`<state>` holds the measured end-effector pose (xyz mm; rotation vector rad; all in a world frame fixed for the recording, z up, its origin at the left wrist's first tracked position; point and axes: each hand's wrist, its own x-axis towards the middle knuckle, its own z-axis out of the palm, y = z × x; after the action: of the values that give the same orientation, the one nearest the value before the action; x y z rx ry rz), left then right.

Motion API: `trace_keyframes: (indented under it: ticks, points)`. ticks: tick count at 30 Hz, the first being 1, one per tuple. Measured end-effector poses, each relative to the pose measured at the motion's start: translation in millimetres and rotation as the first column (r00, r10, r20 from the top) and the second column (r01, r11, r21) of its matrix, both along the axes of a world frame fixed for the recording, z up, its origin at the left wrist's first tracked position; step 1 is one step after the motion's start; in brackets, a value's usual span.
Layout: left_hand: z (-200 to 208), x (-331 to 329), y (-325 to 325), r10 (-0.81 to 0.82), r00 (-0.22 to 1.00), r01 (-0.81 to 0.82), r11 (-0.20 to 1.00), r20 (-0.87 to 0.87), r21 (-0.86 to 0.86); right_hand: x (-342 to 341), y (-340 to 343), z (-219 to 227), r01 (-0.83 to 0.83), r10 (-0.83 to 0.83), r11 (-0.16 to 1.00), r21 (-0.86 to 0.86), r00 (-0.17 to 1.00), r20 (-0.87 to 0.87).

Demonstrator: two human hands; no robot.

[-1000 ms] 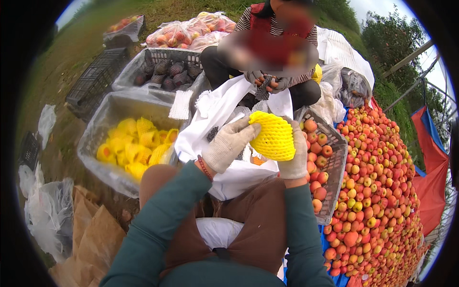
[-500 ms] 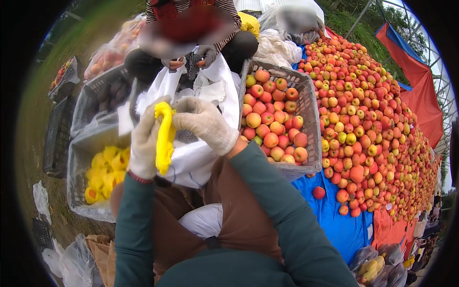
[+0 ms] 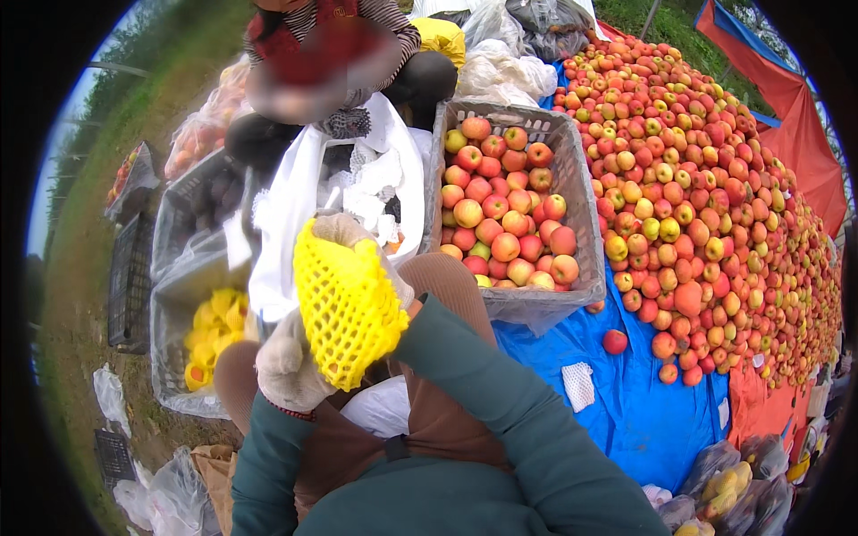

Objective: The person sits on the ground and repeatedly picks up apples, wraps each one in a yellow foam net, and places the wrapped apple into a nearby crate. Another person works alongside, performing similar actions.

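A yellow foam fruit net [image 3: 349, 304] is stretched wide over my lap, its mesh opened out. My right hand [image 3: 380, 259], in a pale knit glove, grips its upper end; the net hides most of those fingers. My left hand [image 3: 290, 366], gloved alike, is closed at the net's lower left edge. A little reddish colour shows through the lower mesh, but I cannot tell what it is. Just beyond, a white sack [image 3: 286, 214] lies open with white netting [image 3: 366, 192] inside. To the right stands a grey crate [image 3: 585, 241] of red-yellow apples [image 3: 496, 205].
Left of my knees, a lined crate [image 3: 170, 357] holds yellow-netted fruit [image 3: 214, 330]. Opposite me sits a person [image 3: 411, 76] in striped sleeves. A large apple heap [image 3: 688, 205] covers the right side, beside a blue tarp [image 3: 617, 402] with a loose white net [image 3: 578, 386].
The bunched yellow net is now spread wide and lower, nearer my lap. Both my hands have come down with it, the left one lower. The view has shifted slightly.
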<state>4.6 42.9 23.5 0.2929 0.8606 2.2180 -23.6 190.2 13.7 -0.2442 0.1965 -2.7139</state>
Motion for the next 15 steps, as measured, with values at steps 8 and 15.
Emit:
trace_keyframes:
  ticks: [8, 15]
  points:
    - [27, 13, -41, 0.195, 0.912, -0.323, 0.883, -0.362, -0.339, 37, -38, -35, 0.178, -0.244, 0.962, -0.206, 0.897, -0.368]
    - [23, 0, 7, 0.208, 0.969, -0.202, 0.978, -0.131, 0.059, 32, 9, -6, 0.299, -0.212, 0.834, 0.465, 0.950, -0.231]
